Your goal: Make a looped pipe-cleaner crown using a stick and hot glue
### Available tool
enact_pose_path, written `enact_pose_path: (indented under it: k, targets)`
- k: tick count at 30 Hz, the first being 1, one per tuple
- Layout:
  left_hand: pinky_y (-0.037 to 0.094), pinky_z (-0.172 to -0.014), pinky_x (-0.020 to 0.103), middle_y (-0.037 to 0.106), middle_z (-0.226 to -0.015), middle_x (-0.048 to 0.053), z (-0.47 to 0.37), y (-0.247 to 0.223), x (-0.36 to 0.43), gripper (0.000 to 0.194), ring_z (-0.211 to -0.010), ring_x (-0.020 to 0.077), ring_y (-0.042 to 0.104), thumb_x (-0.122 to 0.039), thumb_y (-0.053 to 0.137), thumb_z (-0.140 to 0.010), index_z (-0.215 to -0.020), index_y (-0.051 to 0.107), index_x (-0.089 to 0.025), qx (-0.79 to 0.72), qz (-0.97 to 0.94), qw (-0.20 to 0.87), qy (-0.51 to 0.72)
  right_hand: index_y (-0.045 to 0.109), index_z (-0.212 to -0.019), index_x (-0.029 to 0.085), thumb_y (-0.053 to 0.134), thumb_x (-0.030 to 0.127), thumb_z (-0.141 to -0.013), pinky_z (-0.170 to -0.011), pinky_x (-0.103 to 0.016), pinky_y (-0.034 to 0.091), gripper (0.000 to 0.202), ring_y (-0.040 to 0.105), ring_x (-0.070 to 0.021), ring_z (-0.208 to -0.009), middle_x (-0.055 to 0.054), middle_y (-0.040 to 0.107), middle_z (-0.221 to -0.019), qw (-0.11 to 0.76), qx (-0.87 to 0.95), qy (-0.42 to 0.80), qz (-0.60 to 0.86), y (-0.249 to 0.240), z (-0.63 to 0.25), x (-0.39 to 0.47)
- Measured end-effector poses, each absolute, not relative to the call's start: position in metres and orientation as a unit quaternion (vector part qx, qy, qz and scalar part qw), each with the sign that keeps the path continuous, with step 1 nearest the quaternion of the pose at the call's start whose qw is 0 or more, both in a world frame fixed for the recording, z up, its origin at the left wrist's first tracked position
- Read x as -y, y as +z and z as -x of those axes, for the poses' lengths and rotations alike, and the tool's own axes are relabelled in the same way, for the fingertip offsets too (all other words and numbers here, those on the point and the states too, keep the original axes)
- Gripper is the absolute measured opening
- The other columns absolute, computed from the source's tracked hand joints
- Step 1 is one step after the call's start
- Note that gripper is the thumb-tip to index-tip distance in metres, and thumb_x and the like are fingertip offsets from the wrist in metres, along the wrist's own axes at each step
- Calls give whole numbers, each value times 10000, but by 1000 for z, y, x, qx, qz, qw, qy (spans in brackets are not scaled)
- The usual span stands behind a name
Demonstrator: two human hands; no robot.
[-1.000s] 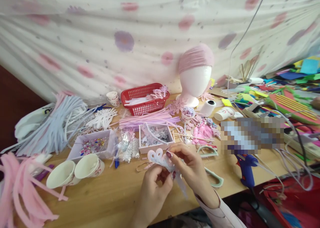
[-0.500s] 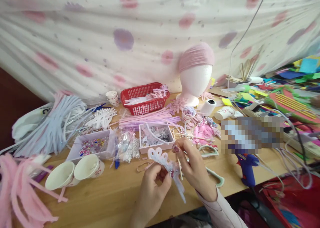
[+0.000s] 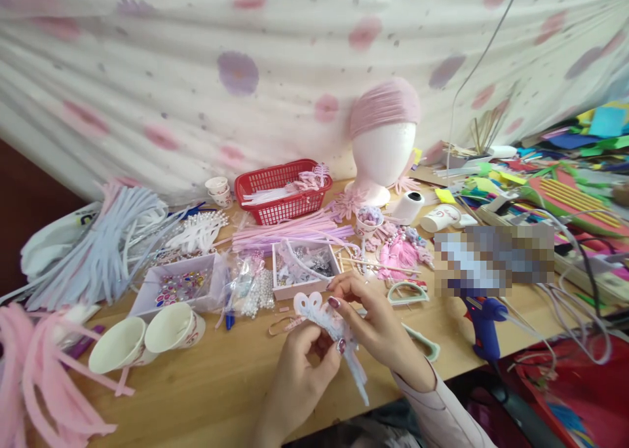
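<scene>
My left hand (image 3: pixel 307 363) pinches a pale blue and pink piece of looped pipe cleaners (image 3: pixel 314 312) low over the front of the table. Rounded loops stick up at its top left, and straight ends hang down below the fingers. My right hand (image 3: pixel 366 314) is closed at the piece's upper right side, thumb and fingertips against the loops. Its fingers partly hide that side. Just behind the hands stands a white box (image 3: pixel 307 285) of silvery beads and trinkets. Green-handled scissors (image 3: pixel 409 293) lie to the right, partly covered by my right arm.
A blue glue gun (image 3: pixel 484 323) with a trailing cord lies on the right. Paper cups (image 3: pixel 171 330) and pink fuzzy stems (image 3: pixel 54 376) sit at left. Farther back are a red basket (image 3: pixel 282 202) and a white foam head (image 3: pixel 383 150) with a pink cap.
My right hand has come down and left onto the loops, its fingertips now against them. The left hand keeps its pinch on the piece. The view has shifted slightly.
</scene>
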State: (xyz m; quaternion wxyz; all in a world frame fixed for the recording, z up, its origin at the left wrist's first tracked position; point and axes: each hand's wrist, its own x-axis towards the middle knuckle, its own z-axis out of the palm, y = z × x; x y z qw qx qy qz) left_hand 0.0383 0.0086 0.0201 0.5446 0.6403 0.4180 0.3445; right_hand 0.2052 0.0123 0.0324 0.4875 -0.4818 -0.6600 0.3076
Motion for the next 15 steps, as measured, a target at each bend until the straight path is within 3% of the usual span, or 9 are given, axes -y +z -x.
enact_pose_path:
  k: [6, 11, 15]
  targets:
    - [470, -677, 274, 646, -742, 40, -37, 23, -8, 173, -707, 195, 585, -318, 618, -886, -783, 691, -201, -411, -618, 564, 362, 512, -897, 221, 437, 249, -1031, -641, -267, 439, 157, 536, -152, -719, -13, 559, -834, 464, 664, 297, 505, 29, -205, -11]
    - [443, -561, 244, 569, -610, -2, -40, 23, -10, 301, -582, 160, 538, -462, 658, -882, -756, 702, -192, -435, -533, 604, 402, 503, -902, 221, 422, 217, -1026, -681, -283, 445, 147, 536, -164, -742, -20, 554, -840, 464, 673, 283, 502, 28, -202, -9]
    - [460, -548, 229, 621, -665, 15, -45, 16, -12, 388, -622, 153, 559, -544, 690, -839, -772, 724, -163, -452, -484, 615, 428, 496, -887, 219, 424, 180, -1017, -680, -287, 443, 154, 538, -164, -742, -25, 559, -845, 480, 677, 258, 494, 26, -196, -8]
